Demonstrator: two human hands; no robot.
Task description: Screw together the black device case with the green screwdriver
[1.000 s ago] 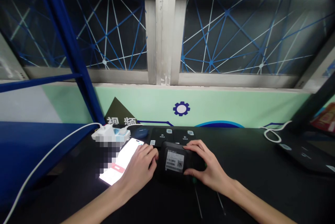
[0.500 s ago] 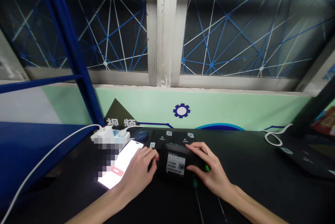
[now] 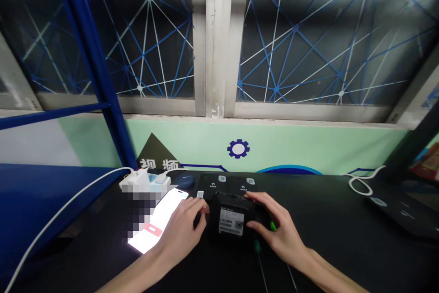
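Note:
A small black box-shaped electronic device (image 3: 219, 238) with rounded corners stands in front of me, its white printed label (image 3: 231, 221) facing me. My right hand (image 3: 279, 224) grips its right side, thumb low on the near face and fingers along the top edge. Beside the left edge, my left hand (image 3: 185, 222) is closed, thumb and forefinger tips drawn together at the device; what lies between them is hidden. Under my left hand and wrist lies a lit phone (image 3: 168, 213). Two screwdrivers with green handles (image 3: 257, 246) and thin shafts lie partly behind my right hand.
Two flat black boxes (image 3: 210, 184) lie behind the device, beside a dark mouse (image 3: 185, 180). A white power strip (image 3: 156, 180) with plugs and a white cable (image 3: 65, 197) is at left. Another black device (image 3: 404, 213) and a coiled white cable (image 3: 360, 186) are at right.
The view has tilted up slightly, so everything sits a little lower. Both hands keep nearly the same places at the device.

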